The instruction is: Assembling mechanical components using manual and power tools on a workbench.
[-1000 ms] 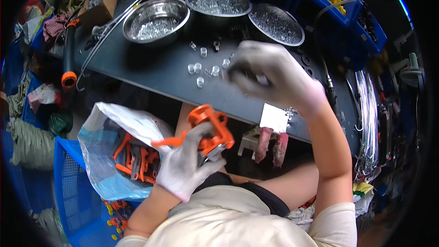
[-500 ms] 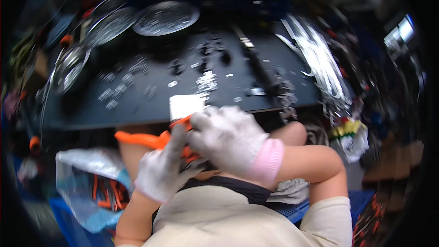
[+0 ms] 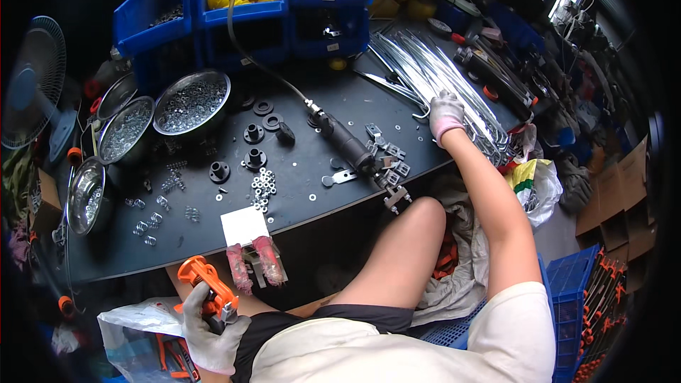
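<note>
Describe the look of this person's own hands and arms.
The left hand and right hand wear whitish fabric gloves; the left one's fingers look greyer. A pink cuff edges the right one. The right arm is bare up to a short cream sleeve.

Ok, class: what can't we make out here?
In the head view:
Part of orange clamp body: hidden by left hand.
Right hand: its back hides whether it grips the metal rods.
Piled metal rings: too small to count.
Left forearm: mostly cut off by lower edge.
</note>
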Available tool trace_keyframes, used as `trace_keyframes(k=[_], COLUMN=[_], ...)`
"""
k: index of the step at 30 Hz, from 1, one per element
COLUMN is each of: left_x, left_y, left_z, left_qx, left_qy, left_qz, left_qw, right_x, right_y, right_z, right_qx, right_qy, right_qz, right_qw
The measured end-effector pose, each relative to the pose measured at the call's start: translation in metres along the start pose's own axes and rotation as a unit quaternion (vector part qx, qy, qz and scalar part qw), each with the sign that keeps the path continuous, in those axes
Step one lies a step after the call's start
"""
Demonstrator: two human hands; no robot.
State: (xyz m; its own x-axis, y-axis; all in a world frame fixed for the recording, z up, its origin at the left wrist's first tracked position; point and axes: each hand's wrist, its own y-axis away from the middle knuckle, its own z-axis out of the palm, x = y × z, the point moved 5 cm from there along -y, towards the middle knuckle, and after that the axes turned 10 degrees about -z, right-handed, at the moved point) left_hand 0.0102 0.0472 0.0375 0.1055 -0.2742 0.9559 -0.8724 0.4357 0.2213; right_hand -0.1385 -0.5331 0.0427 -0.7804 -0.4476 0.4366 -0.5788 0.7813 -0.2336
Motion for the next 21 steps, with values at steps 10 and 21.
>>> trace_keyframes(k=[10, 21], left_x=[0.005, 0.023], left_y=[-0.017, -0.008], left_z=[0.0, 0.008], left_qx=[-0.024, -0.045], left_qy=[0.002, 0.07], left_qz=[0.046, 0.07], left_qw=[0.999, 0.994], right_x=[0.06, 0.015], right_y=[0.069, 0.058], right_z=[-0.001, -0.023], right_qx=[0.104, 0.056], right_qy=[-0.222, -0.105], right_qz=[0.042, 0.003], right_qw=[0.969, 0.993])
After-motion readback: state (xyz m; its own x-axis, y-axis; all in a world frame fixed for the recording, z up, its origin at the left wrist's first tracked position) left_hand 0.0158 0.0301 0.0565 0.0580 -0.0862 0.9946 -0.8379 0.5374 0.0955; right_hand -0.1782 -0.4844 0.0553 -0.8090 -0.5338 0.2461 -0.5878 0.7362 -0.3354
